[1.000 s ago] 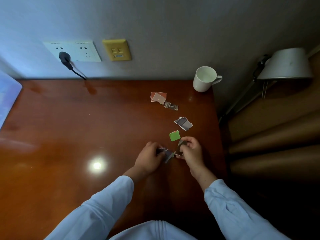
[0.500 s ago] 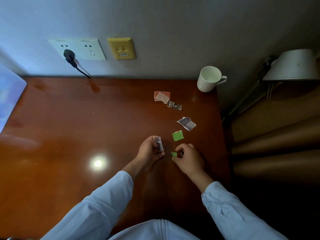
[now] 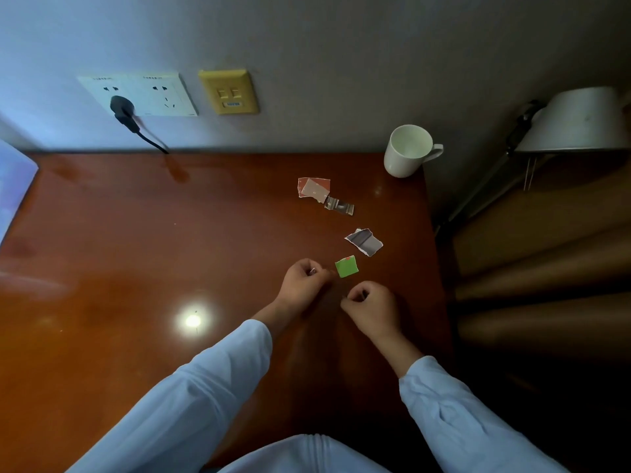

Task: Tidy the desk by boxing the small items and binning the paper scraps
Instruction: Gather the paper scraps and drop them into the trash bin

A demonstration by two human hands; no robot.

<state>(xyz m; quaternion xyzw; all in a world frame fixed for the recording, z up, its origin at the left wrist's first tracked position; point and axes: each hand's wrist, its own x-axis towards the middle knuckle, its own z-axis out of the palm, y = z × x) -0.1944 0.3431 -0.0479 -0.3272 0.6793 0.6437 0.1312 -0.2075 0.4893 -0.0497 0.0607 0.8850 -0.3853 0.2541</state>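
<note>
Brown wooden table: two scraps just lifted. Left hand pinches a grey paper scrap; right hand curled, contents unclear. Green square paper scrap next.

No text is legible. The white socket plate carries faint print along its upper edge, too small to read. The blue label on the yellow wall plate is unreadable.

lamp cropped, held scrap — mostly hidden
</note>
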